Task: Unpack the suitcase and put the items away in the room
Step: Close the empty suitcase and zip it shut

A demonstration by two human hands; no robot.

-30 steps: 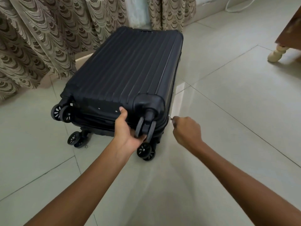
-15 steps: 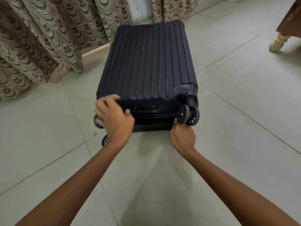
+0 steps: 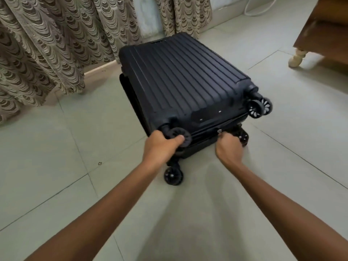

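Observation:
A black ribbed hard-shell suitcase (image 3: 180,80) lies flat on the tiled floor, its wheeled end toward me and its lid down. My left hand (image 3: 160,146) grips the near left corner around a wheel (image 3: 178,137). My right hand (image 3: 228,147) is closed at the seam of the wheeled end, fingers pinched at a small silver zipper pull (image 3: 219,131). The seam along the left side looks slightly parted. What is inside is hidden.
Patterned beige curtains (image 3: 56,44) hang to the floor behind and left of the case. A wooden piece of furniture with a cream turned leg (image 3: 297,57) stands at the far right. A white cable (image 3: 259,8) lies by the back wall.
The suitcase has swung so its wheeled end points more to the right. My left hand moved from the lid's edge down to the corner wheel. My right hand stayed at the zipper along the bottom seam.

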